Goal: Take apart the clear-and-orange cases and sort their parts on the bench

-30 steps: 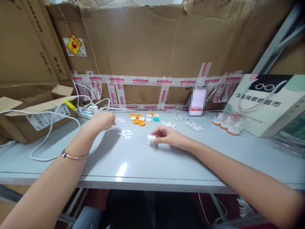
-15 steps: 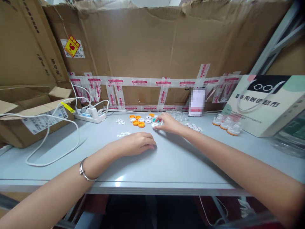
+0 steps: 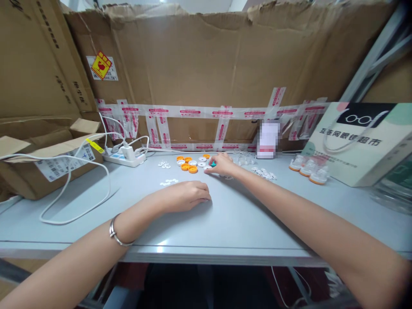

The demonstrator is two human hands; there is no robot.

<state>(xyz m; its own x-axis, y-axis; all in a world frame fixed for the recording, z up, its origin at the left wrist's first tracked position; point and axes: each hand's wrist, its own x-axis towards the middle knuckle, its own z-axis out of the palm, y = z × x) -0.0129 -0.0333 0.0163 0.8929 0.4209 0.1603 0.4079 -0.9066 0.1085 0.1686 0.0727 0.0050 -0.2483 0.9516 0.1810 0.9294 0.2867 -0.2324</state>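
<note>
My left hand [image 3: 188, 195] rests knuckles-up on the grey table [image 3: 225, 223] near the middle, fingers curled down over something I cannot make out. My right hand [image 3: 221, 164] reaches to the far side, fingertips pinched at the teal cap [image 3: 213, 164] beside a cluster of orange and white caps [image 3: 191, 163]. Small white discs [image 3: 169, 182] lie just beyond my left hand. More small white discs [image 3: 164, 164] sit left of the caps.
A white power strip [image 3: 124, 158] with cables lies at the back left beside an open cardboard box [image 3: 48, 154]. Assembled orange-based pieces [image 3: 309, 169] and a printed paper bag [image 3: 363, 139] stand at the right. Clear small parts [image 3: 264, 173] are scattered behind. Cardboard walls the back.
My left hand came back from the power strip to the table's middle and settled there. My right hand left the white piece at the middle and reached out to the caps.
</note>
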